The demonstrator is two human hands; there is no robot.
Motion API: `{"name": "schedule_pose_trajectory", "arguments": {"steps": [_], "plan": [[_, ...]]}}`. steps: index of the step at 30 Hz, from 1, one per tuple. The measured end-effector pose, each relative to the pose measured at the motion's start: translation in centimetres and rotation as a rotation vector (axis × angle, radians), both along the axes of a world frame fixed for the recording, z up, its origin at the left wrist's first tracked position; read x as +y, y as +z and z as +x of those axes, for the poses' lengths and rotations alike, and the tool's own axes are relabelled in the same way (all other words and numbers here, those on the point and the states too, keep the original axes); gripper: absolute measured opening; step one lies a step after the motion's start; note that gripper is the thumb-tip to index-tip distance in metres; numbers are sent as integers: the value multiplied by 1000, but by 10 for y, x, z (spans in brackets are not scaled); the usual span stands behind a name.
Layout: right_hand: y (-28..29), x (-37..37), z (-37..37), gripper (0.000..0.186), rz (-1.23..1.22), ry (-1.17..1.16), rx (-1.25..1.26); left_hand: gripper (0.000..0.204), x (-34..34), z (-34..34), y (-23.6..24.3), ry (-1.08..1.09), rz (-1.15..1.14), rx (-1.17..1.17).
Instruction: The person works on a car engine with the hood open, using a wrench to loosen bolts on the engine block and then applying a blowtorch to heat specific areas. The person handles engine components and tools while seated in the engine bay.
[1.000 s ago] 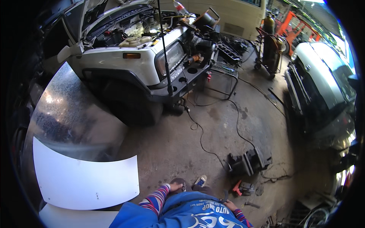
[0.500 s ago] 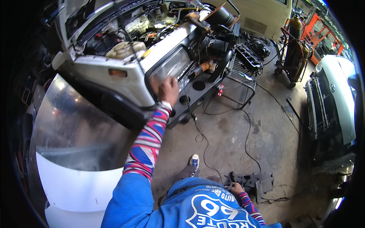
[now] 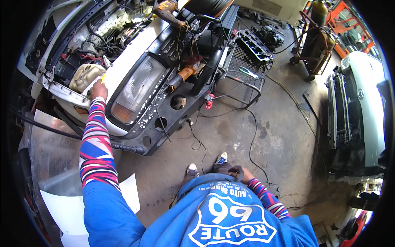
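Observation:
My left hand [image 3: 98,90] reaches onto the edge of the white vehicle's fender, beside a cloudy plastic fluid tank [image 3: 85,77]. Its fingers are closed around a slim yellow tool [image 3: 103,77]; the hand hides most of it, so its kind is not clear. Near my waist, my right hand [image 3: 247,175] is closed on a dark, curved, strap-like piece [image 3: 236,170]. In front of my left arm is the headlight [image 3: 142,86], set in the white front panel above a black bumper [image 3: 152,138] with round holes.
An orange angle grinder [image 3: 185,75] rests on the bumper, and an orange power tool [image 3: 168,12] lies higher up. Cords [image 3: 253,136] trail over the concrete floor. A metal mesh stand [image 3: 251,88], a gas-cylinder cart [image 3: 314,49] and a white car front [image 3: 362,94] stand to the right.
My left hand has moved from the headlight to the fender edge and taken hold of the yellow tool. My view has shifted closer to the vehicle. My right hand stays near my waist.

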State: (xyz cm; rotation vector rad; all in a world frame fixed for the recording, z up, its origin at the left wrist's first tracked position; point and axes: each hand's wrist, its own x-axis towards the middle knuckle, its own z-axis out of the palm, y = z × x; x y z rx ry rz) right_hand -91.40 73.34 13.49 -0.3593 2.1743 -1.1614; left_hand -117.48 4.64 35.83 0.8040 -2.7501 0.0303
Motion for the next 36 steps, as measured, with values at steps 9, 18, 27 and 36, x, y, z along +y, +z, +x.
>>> {"name": "schedule_pose_trajectory", "arguments": {"steps": [9,18,27,36], "plan": [[4,75,-101,39,321,137,-245,27,-17,5,4,-37,75,143],[2,71,-126,51,400,-157,-362,26,44,-8,-17,300,-352,265],[23,24,-196,34,365,258,-19,21,57,-11,-45,348,-460,481],[142,26,-273,36,243,127,-321,42,63,-21,-23,372,-331,583]]}}
